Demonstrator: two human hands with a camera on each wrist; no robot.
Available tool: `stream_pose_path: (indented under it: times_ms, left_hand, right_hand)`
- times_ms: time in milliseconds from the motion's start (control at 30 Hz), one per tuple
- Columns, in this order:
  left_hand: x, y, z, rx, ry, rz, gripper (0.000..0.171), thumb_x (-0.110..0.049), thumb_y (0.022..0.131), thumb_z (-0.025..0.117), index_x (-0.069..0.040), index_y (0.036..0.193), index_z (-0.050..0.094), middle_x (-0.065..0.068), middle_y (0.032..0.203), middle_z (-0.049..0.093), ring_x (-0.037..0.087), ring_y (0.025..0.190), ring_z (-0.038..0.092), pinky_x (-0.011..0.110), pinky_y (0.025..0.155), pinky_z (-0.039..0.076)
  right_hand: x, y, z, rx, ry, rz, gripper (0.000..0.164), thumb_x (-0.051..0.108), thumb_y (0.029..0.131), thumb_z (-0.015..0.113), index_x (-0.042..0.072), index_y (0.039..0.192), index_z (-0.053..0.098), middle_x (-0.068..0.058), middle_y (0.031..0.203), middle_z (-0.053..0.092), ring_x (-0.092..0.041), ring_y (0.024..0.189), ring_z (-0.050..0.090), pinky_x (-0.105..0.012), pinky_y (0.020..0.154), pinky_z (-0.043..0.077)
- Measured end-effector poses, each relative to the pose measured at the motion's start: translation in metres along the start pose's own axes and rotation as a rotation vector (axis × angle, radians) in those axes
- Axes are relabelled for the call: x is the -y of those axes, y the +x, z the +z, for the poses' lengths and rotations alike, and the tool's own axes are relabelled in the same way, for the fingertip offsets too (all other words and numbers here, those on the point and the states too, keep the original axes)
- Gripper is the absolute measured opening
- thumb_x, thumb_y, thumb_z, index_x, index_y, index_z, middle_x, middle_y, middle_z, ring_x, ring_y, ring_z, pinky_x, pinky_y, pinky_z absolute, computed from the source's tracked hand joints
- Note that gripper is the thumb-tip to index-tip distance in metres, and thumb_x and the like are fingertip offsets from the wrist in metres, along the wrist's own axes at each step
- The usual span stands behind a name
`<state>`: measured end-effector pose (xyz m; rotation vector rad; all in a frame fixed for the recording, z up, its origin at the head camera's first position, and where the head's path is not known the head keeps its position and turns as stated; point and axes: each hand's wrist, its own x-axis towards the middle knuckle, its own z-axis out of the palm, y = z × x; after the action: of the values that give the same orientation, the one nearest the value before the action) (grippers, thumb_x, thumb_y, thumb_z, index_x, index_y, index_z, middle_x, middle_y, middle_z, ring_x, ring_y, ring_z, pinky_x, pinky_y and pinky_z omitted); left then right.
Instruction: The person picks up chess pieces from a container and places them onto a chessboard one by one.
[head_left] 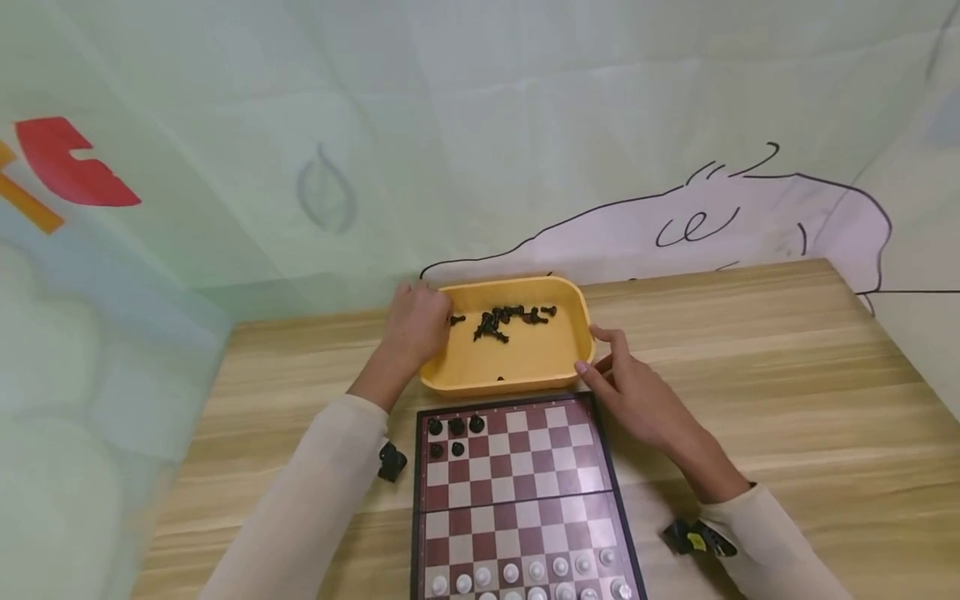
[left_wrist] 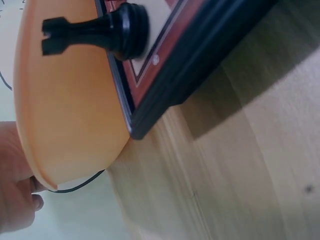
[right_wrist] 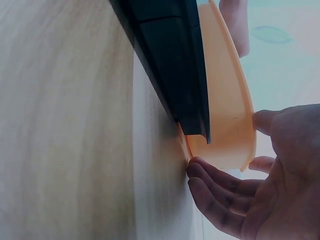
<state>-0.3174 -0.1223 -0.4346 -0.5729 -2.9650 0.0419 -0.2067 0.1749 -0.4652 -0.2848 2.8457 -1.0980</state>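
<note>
A yellow plastic tray (head_left: 525, 386) with several black chess pieces (head_left: 491, 323) inside stands at the far edge of a folding chessboard (head_left: 517, 467). My left hand (head_left: 422, 321) grips the tray's left rim, fingers bent over it. At the near right corner my right hand (head_left: 637, 396) holds the tray, thumb on the near side and index finger round the right side. Its other fingers (right_wrist: 215, 200) curve low beside the tray in the right wrist view. A black rook (left_wrist: 95, 32) stands on the board's far left corner, close in the left wrist view.
Several black pieces (head_left: 457, 427) stand at the board's far left. Rows of white pieces (head_left: 536, 571) line its near end. The wooden table (head_left: 750, 375) extends to both sides, and a printed cloth (head_left: 480, 150) hangs behind its back edge.
</note>
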Motion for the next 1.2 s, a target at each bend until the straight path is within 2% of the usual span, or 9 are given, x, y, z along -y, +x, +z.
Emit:
stream_pose_path:
  times_ms: [133, 267, 833, 1200]
  left_hand:
    - [-0.001, 0.0, -0.001, 0.006, -0.005, 0.002, 0.028, 0.005, 0.081, 0.059, -0.015, 0.06, 0.059, 0.0, 0.064, 0.056, 0.023, 0.078, 0.05, 0.036, 0.074, 0.03]
    - [-0.001, -0.001, -0.003, -0.017, -0.003, 0.015, 0.03, 0.006, 0.081, 0.058, -0.015, 0.058, 0.057, 0.0, 0.062, 0.055, 0.023, 0.078, 0.05, 0.037, 0.075, 0.029]
    - [-0.005, -0.007, -0.016, -0.043, 0.043, 0.028, 0.024, -0.003, 0.086, 0.06, -0.014, 0.064, 0.064, 0.002, 0.065, 0.059, 0.023, 0.077, 0.053, 0.038, 0.074, 0.032]
    - [-0.012, -0.017, -0.03, -0.072, -0.022, 0.055, 0.022, -0.001, 0.084, 0.063, -0.015, 0.068, 0.071, -0.003, 0.062, 0.059, 0.02, 0.07, 0.048, 0.036, 0.071, 0.029]
  right_hand:
    - [-0.001, 0.0, 0.0, 0.003, 0.003, 0.0, 0.067, 0.058, 0.098, 0.039, 0.02, 0.15, 0.019, -0.012, 0.111, 0.068, -0.026, 0.098, 0.066, -0.045, 0.083, 0.053]
    - [-0.001, 0.0, 0.0, -0.003, 0.0, 0.002, 0.067, 0.058, 0.098, 0.039, 0.02, 0.15, 0.019, -0.012, 0.112, 0.067, -0.025, 0.098, 0.066, -0.045, 0.083, 0.053]
    - [0.001, 0.0, -0.002, -0.003, -0.007, -0.002, 0.066, 0.056, 0.098, 0.039, 0.02, 0.15, 0.019, -0.012, 0.112, 0.067, -0.026, 0.098, 0.066, -0.046, 0.083, 0.053]
    - [0.002, 0.0, -0.005, 0.007, 0.007, -0.006, 0.066, 0.057, 0.098, 0.038, 0.02, 0.149, 0.019, -0.013, 0.112, 0.068, -0.028, 0.099, 0.066, -0.046, 0.084, 0.053]
